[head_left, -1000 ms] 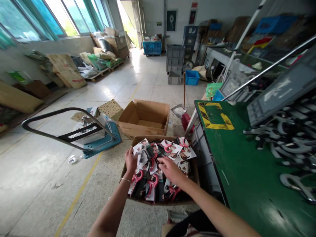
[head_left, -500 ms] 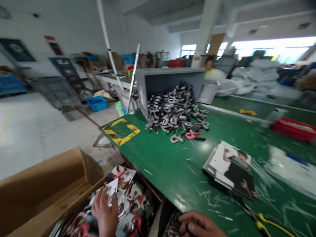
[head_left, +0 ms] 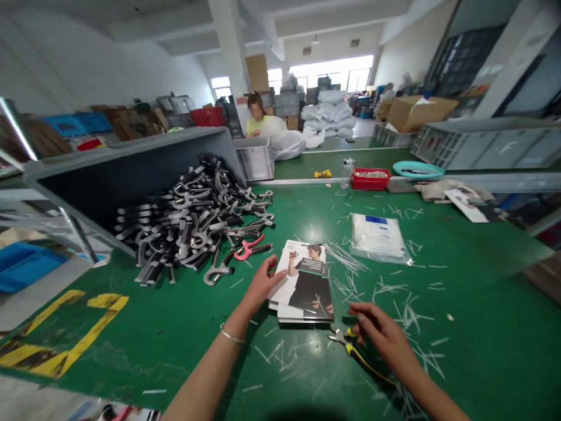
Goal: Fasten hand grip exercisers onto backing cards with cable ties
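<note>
- Left hand [head_left: 263,285]: grip open, fingers spread; the fingertips [head_left: 280,276] touch the left edge of the card stack, with no hold taken. A metal bangle [head_left: 232,336] sits on the wrist.
- Right hand [head_left: 379,332]: grip loosely open, fingers partly curled, nothing visibly held. The fingers are directly above the cutters; contact cannot be confirmed from this view.
- Stack of printed cards [head_left: 302,280]: lies flat near the front edge of the bench, between the two hands. The top card shows a figure in a black top. The cards are slightly fanned, not squared.
- Yellow-handled cutters [head_left: 360,358]: lie on the bench just beside the lower right corner of the stack, under the right hand.
- Green bench [head_left: 482,304]: white plastic offcuts [head_left: 407,316] lie scattered across the surface, mostly right of the stack.
- Pile of grey-and-black handles [head_left: 193,228]: heaped left of the stack, spilling from a tipped grey crate [head_left: 131,149] at the left edge of the bench. One red handle [head_left: 249,248] lies at the near edge of the pile.
- Clear plastic bag [head_left: 377,237]: lies flat beyond the stack, toward the far side of the bench.
- Far edge of the bench: a red tray [head_left: 370,179] of small parts stands beside a clear jar [head_left: 347,173].
- Yellow-and-black floor-style tape [head_left: 65,330]: marks the near left corner of the bench.
- Co-worker [head_left: 256,124]: seated well back in a yellow top, beyond the far bench.
</note>
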`<action>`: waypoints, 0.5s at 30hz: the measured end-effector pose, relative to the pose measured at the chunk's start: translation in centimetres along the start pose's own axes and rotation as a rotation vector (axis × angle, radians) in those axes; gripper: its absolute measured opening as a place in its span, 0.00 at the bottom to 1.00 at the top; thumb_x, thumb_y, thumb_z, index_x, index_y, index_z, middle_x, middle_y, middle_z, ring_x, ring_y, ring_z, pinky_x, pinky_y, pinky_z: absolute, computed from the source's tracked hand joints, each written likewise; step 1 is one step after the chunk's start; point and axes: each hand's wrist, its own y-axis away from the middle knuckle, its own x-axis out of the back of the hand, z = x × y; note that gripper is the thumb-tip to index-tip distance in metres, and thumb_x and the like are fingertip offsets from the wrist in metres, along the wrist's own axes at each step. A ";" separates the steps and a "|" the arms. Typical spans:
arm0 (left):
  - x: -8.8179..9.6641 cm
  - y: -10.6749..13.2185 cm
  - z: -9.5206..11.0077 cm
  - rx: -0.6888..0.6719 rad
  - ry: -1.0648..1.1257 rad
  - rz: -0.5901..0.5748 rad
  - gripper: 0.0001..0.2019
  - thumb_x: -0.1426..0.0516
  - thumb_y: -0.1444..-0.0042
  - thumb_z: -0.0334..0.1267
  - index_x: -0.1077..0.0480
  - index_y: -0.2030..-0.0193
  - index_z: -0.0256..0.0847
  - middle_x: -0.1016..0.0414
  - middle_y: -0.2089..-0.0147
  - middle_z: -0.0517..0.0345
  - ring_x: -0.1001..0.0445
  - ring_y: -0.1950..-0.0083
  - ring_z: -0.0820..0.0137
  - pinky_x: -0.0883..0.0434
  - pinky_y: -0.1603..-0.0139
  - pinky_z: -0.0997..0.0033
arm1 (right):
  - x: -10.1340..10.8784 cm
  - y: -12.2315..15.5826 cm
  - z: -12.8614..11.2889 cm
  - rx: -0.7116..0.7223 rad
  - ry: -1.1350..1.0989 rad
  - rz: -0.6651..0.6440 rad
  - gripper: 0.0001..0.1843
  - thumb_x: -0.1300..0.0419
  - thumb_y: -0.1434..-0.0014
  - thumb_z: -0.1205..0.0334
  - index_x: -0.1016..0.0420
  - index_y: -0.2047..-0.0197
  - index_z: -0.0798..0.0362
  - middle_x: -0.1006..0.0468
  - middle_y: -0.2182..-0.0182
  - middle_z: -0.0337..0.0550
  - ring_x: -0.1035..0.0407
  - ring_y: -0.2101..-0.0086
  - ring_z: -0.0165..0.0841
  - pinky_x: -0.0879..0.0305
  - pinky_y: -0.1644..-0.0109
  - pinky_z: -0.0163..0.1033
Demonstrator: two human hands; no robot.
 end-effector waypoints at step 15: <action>-2.2 0.6 -0.2 0.333 0.003 -0.104 0.37 0.33 0.52 0.52 0.35 0.36 0.45 0.24 0.42 0.47 0.23 0.46 0.50 0.25 0.49 0.54 | 2.2 -17.5 -0.6 -0.008 0.850 0.157 0.07 0.42 0.35 0.65 0.25 0.56 0.58 0.24 0.54 0.54 0.28 0.54 0.39 0.32 0.50 0.45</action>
